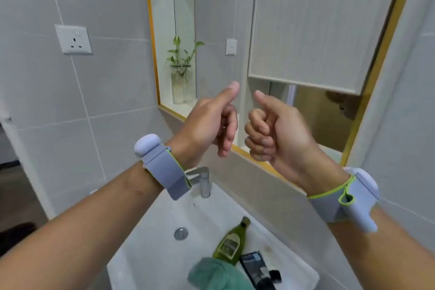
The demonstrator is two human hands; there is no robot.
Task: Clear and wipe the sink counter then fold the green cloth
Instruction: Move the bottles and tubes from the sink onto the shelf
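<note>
My left hand [209,122] and my right hand [275,129] are raised in front of the mirror, each a loose fist with the thumb up, holding nothing. Far below them, the white sink counter [150,254] carries a green bottle [231,242] lying on its side, a black tube [256,268] beside it, and a crumpled green cloth [216,275] at the bottom edge of the view. Both hands are well above these items and apart from them. Both wrists wear grey bands with pale devices.
A chrome faucet [203,181] stands at the back of the basin, with a drain plug [181,233] in the middle. A wall niche holds a plant in a glass vase [181,82]. A wall socket [73,39] is at left, and a yellow-framed mirror cabinet [313,23] at right.
</note>
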